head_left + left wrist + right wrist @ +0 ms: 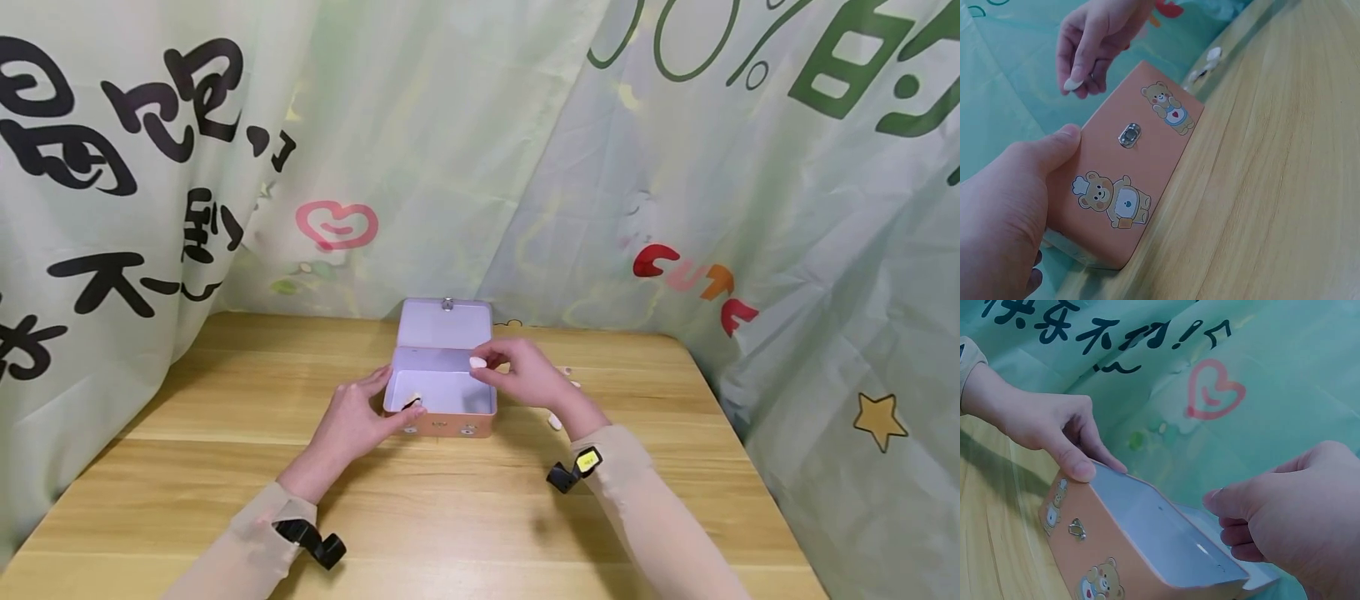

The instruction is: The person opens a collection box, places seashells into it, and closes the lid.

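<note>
A small tin box (453, 423) stands on the table, its hinged lid (444, 325) raised at the back. Its outside is orange-pink with bear pictures and a metal clasp (1129, 134); the inside is lavender. My left hand (348, 421) grips the box at its left side, thumb on the front rim. Over the right part of the opening, my right hand (528, 372) pinches a small flat white piece (477, 362) between thumb and fingers. A small pale and dark item (412, 402) shows inside, near the left front corner.
Several small white pieces (555, 422) lie on the wooden table (450, 517) to the right of the box, partly behind my right wrist. A printed curtain (450, 167) hangs along the table's back and sides.
</note>
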Tool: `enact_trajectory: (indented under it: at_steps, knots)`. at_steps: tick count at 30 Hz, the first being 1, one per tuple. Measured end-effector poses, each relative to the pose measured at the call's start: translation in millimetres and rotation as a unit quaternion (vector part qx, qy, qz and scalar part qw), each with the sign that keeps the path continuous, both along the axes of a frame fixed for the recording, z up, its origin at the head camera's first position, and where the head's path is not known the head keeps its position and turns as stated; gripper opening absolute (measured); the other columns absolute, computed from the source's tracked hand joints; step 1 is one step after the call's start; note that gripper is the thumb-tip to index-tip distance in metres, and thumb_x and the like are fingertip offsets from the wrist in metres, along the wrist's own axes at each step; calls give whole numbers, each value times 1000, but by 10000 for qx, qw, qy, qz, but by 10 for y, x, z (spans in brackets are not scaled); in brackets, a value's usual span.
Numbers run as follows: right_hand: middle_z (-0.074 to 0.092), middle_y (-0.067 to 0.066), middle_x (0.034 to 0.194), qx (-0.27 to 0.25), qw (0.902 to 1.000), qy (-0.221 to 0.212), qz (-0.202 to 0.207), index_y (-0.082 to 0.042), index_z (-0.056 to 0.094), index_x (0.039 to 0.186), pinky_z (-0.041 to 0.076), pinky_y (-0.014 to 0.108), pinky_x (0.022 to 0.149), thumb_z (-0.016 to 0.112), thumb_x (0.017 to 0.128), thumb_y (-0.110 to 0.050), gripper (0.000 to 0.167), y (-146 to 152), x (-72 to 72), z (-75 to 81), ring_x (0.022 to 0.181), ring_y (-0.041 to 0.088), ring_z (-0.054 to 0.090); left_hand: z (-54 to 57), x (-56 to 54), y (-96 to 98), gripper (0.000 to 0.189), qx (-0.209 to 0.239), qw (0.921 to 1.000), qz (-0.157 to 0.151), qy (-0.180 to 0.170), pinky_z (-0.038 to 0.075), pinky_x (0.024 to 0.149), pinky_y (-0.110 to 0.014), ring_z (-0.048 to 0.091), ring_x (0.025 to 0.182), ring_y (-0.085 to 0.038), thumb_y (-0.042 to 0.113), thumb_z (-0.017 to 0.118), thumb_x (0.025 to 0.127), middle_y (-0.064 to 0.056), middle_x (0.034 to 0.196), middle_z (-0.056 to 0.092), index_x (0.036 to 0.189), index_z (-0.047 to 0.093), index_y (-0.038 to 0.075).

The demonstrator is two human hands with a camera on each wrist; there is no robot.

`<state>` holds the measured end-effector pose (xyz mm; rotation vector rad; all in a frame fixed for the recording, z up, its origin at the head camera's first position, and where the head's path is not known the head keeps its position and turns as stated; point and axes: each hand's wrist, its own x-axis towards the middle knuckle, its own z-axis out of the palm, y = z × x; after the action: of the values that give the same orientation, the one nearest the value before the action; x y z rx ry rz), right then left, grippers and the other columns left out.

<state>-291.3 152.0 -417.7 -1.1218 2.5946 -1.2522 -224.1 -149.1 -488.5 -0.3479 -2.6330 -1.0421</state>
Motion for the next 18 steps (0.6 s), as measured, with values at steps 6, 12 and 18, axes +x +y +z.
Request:
enact_trajectory:
  at_steps: [6, 12, 18]
  knots:
    - [75, 6, 107, 142, 9999, -40, 65, 5, 74, 122, 58, 38, 88, 76, 99, -10, 28, -138, -56, -74, 93, 17, 68, 8, 10, -18, 102, -77, 10000, 29, -40, 54, 62, -36, 64, 121, -47, 69, 82, 81, -25, 146, 57, 144, 58, -7]
    - [73, 4, 102, 436, 9990, 23, 24, 2, 76, 116, 59, 40, 87, 77, 99, -12, 22, -243, -65, -115, 90, 16, 66, 26, 14, -22, 103, -109, 9999, -8, -41, 53, 61, -36, 65, 116, -52, 70, 81, 82, -29, 144, 56, 143, 58, -9]
    - [72, 3, 100, 473, 9988, 19, 129, 2, 76, 113, 58, 37, 88, 77, 99, -10, 19, -296, -93, -174, 91, 16, 67, 18, 4, -17, 100, -157, 9999, -19, -59, 55, 64, -37, 69, 112, -47, 67, 83, 82, -27, 145, 56, 143, 58, -8]
